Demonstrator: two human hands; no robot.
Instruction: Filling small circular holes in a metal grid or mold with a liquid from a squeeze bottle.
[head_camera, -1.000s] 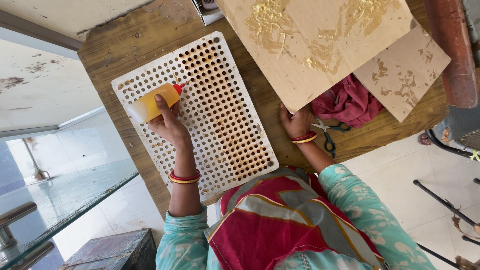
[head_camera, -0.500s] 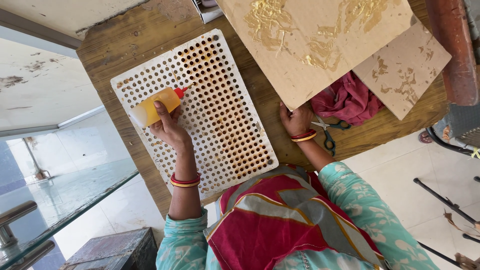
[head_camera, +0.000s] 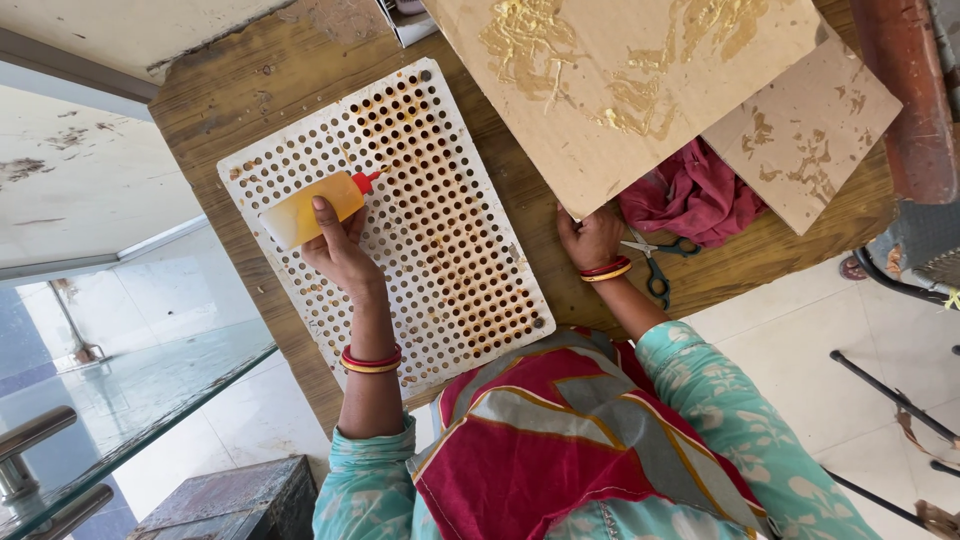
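Over the white perforated board (head_camera: 400, 230): left hand (head_camera: 338, 250), fingers clamped on a yellow bottle (head_camera: 305, 208) of amber liquid. Right of the board, right hand (head_camera: 590, 238), fingers together, resting on the bench (head_camera: 250, 90) beside scissors (head_camera: 652, 262).

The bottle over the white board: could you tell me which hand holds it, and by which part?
The left hand grips the bottle around its yellow body, red nozzle free.
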